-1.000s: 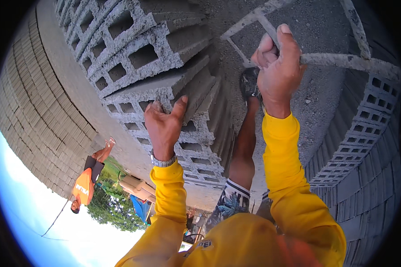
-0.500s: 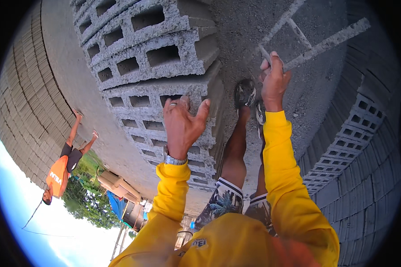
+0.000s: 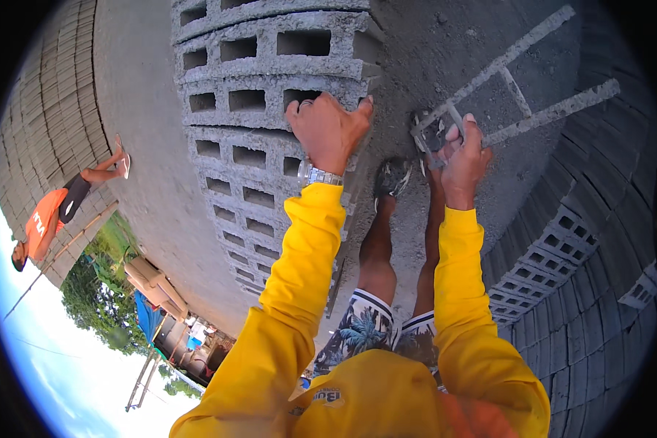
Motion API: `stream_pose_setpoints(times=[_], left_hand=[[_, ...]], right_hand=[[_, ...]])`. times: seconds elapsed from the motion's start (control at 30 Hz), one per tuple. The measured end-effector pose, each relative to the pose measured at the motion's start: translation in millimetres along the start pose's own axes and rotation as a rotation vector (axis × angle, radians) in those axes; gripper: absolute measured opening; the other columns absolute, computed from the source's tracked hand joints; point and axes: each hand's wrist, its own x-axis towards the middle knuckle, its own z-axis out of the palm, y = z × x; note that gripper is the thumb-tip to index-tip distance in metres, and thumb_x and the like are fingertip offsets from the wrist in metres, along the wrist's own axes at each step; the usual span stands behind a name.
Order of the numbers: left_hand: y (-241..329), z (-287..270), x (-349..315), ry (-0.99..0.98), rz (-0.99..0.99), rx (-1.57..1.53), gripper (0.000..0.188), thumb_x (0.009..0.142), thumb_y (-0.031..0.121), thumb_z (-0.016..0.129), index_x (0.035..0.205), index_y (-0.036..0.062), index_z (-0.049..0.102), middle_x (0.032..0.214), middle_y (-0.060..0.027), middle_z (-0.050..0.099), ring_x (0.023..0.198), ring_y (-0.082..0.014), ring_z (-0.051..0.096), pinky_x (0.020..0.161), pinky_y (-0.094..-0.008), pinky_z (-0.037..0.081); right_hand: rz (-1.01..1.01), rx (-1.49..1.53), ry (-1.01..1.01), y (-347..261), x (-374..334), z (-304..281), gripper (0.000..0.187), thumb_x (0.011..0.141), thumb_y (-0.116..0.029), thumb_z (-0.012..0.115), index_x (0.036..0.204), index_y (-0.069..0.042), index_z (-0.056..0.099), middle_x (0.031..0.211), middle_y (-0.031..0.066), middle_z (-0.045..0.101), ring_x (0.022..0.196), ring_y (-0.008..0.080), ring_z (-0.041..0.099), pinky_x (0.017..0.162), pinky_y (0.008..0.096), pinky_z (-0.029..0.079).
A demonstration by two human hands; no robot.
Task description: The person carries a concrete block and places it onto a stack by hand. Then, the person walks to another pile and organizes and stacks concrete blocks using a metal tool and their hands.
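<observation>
My left hand (image 3: 330, 131) is closed on the end of a grey concrete hollow block (image 3: 274, 98) in a tall stack. Its fingers hook into the block's end hole, while the thumb presses over the outer edge. To the right, my right hand (image 3: 463, 168) wraps around the narrow end of a cement-crusted metal frame (image 3: 551, 114). This frame has two long bars joined by a crossbar and sticks out over the ground, away from me. The palm hides part of its grip.
More stacked hollow blocks (image 3: 540, 263) stand at the right. My shoe (image 3: 393, 177) rests on gritty ground beside the left stack. At far left, a person in an orange shirt (image 3: 45, 219) with a long pole stands near another block wall (image 3: 47, 109). A shelter with a blue tarp (image 3: 147, 315) lies beyond.
My left hand has moved farther up the stack and closed over a block's end. The frame remains in my right hand, now lower and slightly right. The other person has shifted position.
</observation>
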Motion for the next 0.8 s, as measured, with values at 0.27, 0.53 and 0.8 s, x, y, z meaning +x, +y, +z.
stream_pose_setpoints(times=[0.27, 0.53, 0.8], left_hand=[[-4.2, 0.7, -5.8, -0.005, -0.017, -0.145, 0.052, 0.071, 0.046, 0.073, 0.067, -0.0042, 0.063, 0.065, -0.0221, 0.063, 0.075, -0.037, 0.061, 0.094, -0.0426, 0.037], [-5.9, 8.4, -7.6, 0.182, 0.012, -0.124, 0.049, 0.072, 0.047, 0.072, 0.074, -0.0016, 0.066, 0.064, -0.018, 0.063, 0.071, -0.0344, 0.062, 0.09, -0.0422, 0.039], [-23.6, -4.4, -14.5, 0.076, 0.043, -0.373, 0.04, 0.074, 0.04, 0.072, 0.08, 0.0017, 0.067, 0.076, -0.0131, 0.067, 0.084, -0.025, 0.063, 0.091, -0.0383, 0.037]], right_hand=[[0.057, -0.012, -0.008, -14.8, 11.0, 1.7, 0.039, 0.092, -0.04, 0.057, 0.072, -0.007, 0.057, 0.066, -0.0008, 0.051, 0.056, 0.0071, 0.043, 0.053, 0.0255, 0.035], [-0.282, -0.036, -0.274, -107.1, -41.3, 75.6, 0.039, 0.094, -0.036, 0.055, 0.07, -0.005, 0.053, 0.057, -0.0014, 0.044, 0.047, 0.0059, 0.037, 0.047, 0.024, 0.029], [-0.692, -0.258, -0.633, -107.6, -128.6, 193.9, 0.038, 0.096, -0.034, 0.05, 0.081, 0.0, 0.058, 0.058, 0.0014, 0.045, 0.048, 0.0079, 0.039, 0.047, 0.0244, 0.032]])
